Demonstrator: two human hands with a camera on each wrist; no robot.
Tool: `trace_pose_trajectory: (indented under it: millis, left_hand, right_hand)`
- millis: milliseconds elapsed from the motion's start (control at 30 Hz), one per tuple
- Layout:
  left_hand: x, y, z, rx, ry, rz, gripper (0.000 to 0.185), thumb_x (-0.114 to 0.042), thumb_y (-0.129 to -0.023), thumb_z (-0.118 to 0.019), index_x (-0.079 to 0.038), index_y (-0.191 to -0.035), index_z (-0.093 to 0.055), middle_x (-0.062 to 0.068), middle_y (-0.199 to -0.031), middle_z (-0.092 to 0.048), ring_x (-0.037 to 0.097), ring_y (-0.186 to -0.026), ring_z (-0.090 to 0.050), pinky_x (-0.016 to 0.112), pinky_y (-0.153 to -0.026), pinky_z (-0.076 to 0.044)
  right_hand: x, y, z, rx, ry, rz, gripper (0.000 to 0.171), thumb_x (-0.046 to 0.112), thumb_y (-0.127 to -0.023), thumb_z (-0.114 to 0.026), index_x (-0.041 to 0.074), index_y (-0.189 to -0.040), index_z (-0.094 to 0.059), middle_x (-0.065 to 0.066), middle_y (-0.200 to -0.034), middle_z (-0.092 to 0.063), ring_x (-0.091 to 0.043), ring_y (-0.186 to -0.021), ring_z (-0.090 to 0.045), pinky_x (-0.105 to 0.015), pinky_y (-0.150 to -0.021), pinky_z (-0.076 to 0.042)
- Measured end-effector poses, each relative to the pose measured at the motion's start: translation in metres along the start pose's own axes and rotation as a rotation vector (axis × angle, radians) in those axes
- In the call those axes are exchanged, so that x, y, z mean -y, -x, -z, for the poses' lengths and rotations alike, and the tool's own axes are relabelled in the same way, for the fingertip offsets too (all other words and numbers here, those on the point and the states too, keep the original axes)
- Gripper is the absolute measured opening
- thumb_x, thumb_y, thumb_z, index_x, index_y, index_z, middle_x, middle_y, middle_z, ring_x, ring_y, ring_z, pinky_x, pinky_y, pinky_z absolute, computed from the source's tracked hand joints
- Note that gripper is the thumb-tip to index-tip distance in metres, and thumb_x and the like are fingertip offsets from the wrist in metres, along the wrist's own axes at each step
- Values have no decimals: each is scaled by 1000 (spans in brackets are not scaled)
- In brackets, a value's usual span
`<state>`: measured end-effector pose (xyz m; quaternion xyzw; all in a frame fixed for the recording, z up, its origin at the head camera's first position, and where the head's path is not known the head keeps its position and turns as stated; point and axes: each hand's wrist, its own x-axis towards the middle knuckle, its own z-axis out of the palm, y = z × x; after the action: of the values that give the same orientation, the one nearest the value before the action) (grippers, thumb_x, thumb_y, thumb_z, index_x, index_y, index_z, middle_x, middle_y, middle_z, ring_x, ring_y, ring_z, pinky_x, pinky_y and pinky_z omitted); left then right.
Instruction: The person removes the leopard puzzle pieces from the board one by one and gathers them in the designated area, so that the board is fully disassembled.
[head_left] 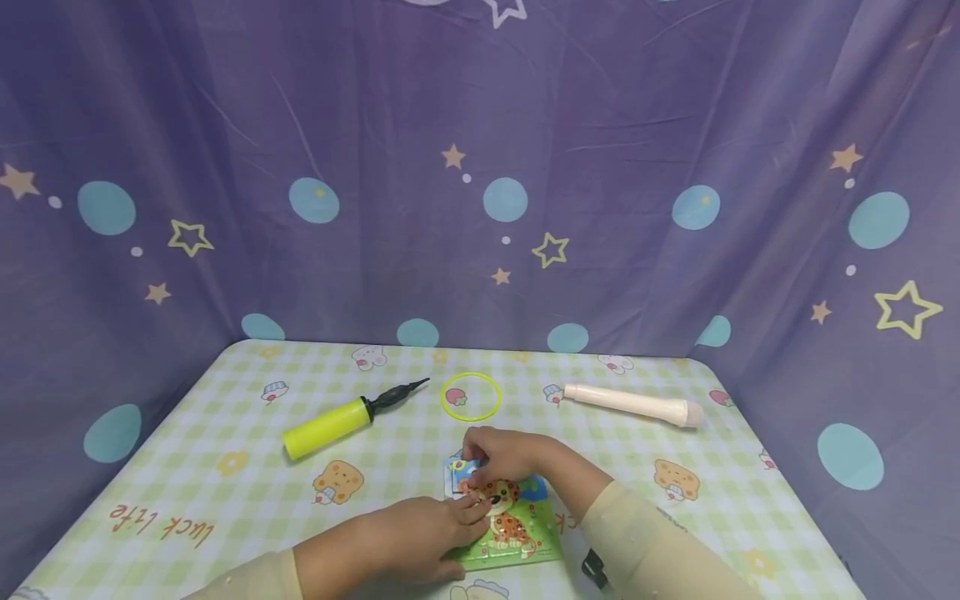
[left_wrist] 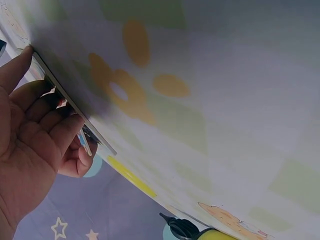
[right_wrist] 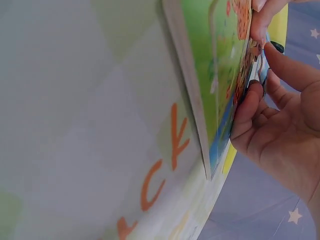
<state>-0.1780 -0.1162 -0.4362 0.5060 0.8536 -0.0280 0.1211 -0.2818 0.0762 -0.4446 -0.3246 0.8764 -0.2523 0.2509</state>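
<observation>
Purple star-print cloth is hanging behind and beside the desk (head_left: 225,433), which is wearing a green check cover. Puzzle board (head_left: 506,521), leopard picture, is lying flat near the desk's front edge, about centre.

Left hand (head_left: 405,542) is pressing on the board's left edge, fingers (left_wrist: 50,117) lightly bent, tips on the edge and picture. Right hand (head_left: 506,457) is sitting over the board's far corner, thumb and fingers pinching a small blue-and-white piece (head_left: 457,475); the wrist view is showing fingertips (right_wrist: 250,100) curled against the board face.

Risks, as I judge them:
- Piece is only held by a fingertip pinch, so it could be slipping or going in skewed.
- Board is thin and light; a sideways push could be sliding it on the smooth cover towards the front edge.
- Hard pressing at one corner could be popping seated pieces out.

Yellow pump (head_left: 333,421), yellow ring (head_left: 471,396) and cream tube (head_left: 637,404) are lying toward the back edge, well apart from both hands.
</observation>
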Motion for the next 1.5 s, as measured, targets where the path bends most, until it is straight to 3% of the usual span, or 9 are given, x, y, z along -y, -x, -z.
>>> trace_pose_trajectory:
  millis: [367, 467, 633, 800, 967, 1167, 1367, 1500]
  left_hand:
    - [-3, 1, 0, 9, -19, 41, 64, -49, -96, -56, -18, -150, -42, 2, -158, -35, 21, -143, -37, 31, -102, -48]
    - [-4, 2, 1, 23, -10, 40, 64, -48, -97, -55, -18, -151, -40, 2, -159, -33, 20, -144, -36, 31, -103, -48]
    - [-5, 0, 2, 14, -9, 27, 62, -46, -98, -55, -16, -150, -41, 3, -159, -34, 21, -144, -37, 32, -105, -46]
    - [-4, 1, -1, -16, 11, 26, 61, -45, -98, -55, -16, -150, -42, 4, -158, -35, 22, -144, -36, 33, -106, -45]
    - [-3, 6, 0, -32, 17, 65, 62, -46, -96, -57, -18, -150, -43, 2, -158, -35, 21, -144, -36, 35, -106, -45]
    - [0, 9, 2, -33, 27, 96, 63, -43, -95, -59, -16, -150, -43, 3, -158, -36, 22, -144, -36, 35, -107, -45]
    - [3, 10, 0, -39, 11, 87, 62, -43, -95, -59, -16, -149, -43, 3, -158, -35, 22, -144, -36, 36, -107, -45]
    - [1, 11, 2, -17, 8, 90, 63, -43, -96, -58, -17, -151, -41, 3, -159, -33, 23, -145, -34, 35, -108, -44]
  right_hand:
    - [-3, 1, 0, -105, -120, -9, 10, 23, -94, -67, 20, -101, -62, 6, -89, -62, -10, -79, -57, -28, -74, -49]
    - [-8, 3, 4, -114, -247, 18, 6, 21, -96, -64, 15, -99, -63, 0, -85, -63, -15, -73, -58, -31, -67, -52]
    - [-23, 12, 18, -123, -518, 45, 14, 16, -99, -59, 6, -107, -61, -9, -95, -60, -24, -81, -64, -43, -71, -59]
    - [-39, 27, 38, -166, -635, 15, 19, 15, -99, -59, 1, -111, -60, -15, -102, -57, -28, -79, -68, -47, -71, -60]
    - [-59, 45, 55, -198, -589, -44, 20, 15, -98, -60, 1, -112, -61, -15, -101, -58, -26, -73, -69, -48, -71, -60]
    - [-73, 63, 62, -161, -451, -118, 13, 8, -96, -61, 0, -104, -63, -15, -91, -62, -25, -67, -68, -46, -65, -60]
    - [-75, 59, 52, -159, -302, -263, 4, 4, -91, -65, 3, -94, -63, -11, -79, -64, -23, -58, -67, -37, -55, -59]
    - [-73, 53, 46, -181, -167, -315, 6, 6, -89, -69, 7, -88, -63, -7, -74, -64, -20, -55, -66, -33, -52, -57]
